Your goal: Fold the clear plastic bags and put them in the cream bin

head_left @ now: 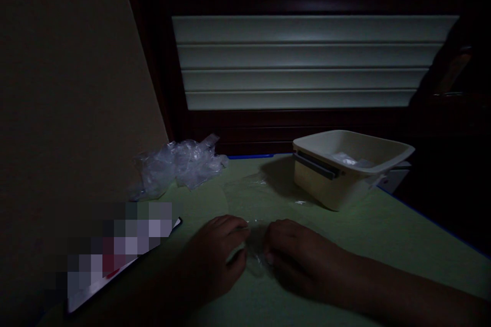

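Clear plastic film [256, 258] pinched between left hand [215, 260] and right hand [297, 255] fingertips (dim light) could likely tear if tugged apart unevenly.

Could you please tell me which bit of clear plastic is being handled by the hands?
The small clear plastic piece between the left hand and right hand, not the crumpled plastic pile by the wall.

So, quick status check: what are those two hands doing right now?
Left hand and right hand both pinching a small clear plastic piece on the green table. Crumpled plastic pile far left, cream tub far right. Nothing between them.
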### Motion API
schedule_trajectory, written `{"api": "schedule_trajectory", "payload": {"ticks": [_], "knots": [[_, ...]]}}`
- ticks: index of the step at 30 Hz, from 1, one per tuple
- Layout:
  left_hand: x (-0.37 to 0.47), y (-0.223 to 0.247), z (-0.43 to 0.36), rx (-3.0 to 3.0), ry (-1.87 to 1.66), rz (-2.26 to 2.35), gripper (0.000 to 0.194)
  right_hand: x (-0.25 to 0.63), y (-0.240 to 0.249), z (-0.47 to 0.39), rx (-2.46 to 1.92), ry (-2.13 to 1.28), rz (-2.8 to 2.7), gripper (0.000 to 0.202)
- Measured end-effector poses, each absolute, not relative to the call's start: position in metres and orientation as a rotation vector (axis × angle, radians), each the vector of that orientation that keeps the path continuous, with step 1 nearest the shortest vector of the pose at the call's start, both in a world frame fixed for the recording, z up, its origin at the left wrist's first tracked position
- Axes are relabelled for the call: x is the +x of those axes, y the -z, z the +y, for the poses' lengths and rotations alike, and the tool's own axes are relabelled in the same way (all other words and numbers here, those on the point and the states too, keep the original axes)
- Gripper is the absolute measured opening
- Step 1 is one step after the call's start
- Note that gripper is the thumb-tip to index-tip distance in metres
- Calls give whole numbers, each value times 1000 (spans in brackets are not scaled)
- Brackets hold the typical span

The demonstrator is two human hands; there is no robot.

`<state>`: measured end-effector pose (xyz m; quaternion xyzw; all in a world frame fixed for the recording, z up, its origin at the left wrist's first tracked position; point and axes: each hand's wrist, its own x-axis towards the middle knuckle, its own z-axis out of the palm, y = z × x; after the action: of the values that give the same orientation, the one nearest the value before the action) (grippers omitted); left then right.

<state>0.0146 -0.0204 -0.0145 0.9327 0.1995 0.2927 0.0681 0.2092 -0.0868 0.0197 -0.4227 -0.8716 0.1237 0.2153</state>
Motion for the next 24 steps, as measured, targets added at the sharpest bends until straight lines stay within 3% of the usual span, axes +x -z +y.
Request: {"api": "schedule_trajectory", "payload": {"ticks": [5,11,16,24], "knots": [[16,12,-18,2692,-820,612,25,209,-20,-88,-1139,-464,-2351,12],[17,12,-15,2791,-844,487,5,210,-19,-87,-1075,-510,-2323,14],[17,12,-18,2808,-868,498,10,211,-20,-89,-1123,-499,-2300,36],[19,11,-17,2828,-901,398,15,208,-11,-85,-1232,-473,-2376,13]]}}
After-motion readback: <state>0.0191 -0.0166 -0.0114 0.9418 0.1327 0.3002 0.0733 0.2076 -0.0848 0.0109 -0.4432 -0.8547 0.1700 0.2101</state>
